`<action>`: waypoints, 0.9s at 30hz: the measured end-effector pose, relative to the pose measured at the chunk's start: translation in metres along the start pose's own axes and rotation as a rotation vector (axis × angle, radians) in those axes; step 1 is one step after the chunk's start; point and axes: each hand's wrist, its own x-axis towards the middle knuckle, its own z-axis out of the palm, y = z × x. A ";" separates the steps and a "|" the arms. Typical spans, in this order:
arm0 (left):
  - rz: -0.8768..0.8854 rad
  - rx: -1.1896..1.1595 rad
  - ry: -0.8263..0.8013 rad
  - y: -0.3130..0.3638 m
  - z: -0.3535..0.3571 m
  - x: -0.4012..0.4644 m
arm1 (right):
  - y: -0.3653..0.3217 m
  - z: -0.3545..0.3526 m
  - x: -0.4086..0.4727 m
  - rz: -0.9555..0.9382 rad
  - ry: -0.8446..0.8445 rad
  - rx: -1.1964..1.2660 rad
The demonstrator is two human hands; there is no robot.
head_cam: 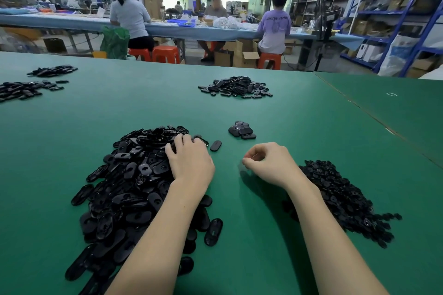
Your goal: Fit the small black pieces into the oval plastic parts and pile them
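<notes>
On glossy black oval parts (134, 179) left hand (189, 160) rests curled; right hand's (268, 163) grip unclear.

Glossy black oval parts (134, 182) and matte black small pieces (340, 196) lie on a plain green table (263, 235).

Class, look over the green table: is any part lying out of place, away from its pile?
Yes. One oval part lies alone on the green table, between the big pile of oval parts and the small finished pile. A few more stray at the big pile's near edge. Nothing looks damaged.
</notes>
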 end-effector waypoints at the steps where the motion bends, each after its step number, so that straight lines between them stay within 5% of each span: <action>1: 0.009 -0.009 -0.006 0.001 -0.001 0.000 | 0.000 0.000 0.000 -0.001 -0.002 0.000; 10: 0.083 -0.383 0.100 0.015 -0.018 0.004 | -0.001 -0.005 -0.003 0.007 -0.013 0.008; 17: 0.086 -1.083 -0.103 0.039 -0.015 -0.014 | 0.004 -0.019 -0.005 0.106 0.041 0.013; 27: 0.019 -1.292 -0.272 0.048 -0.009 -0.022 | 0.020 -0.050 -0.014 0.271 0.064 -0.253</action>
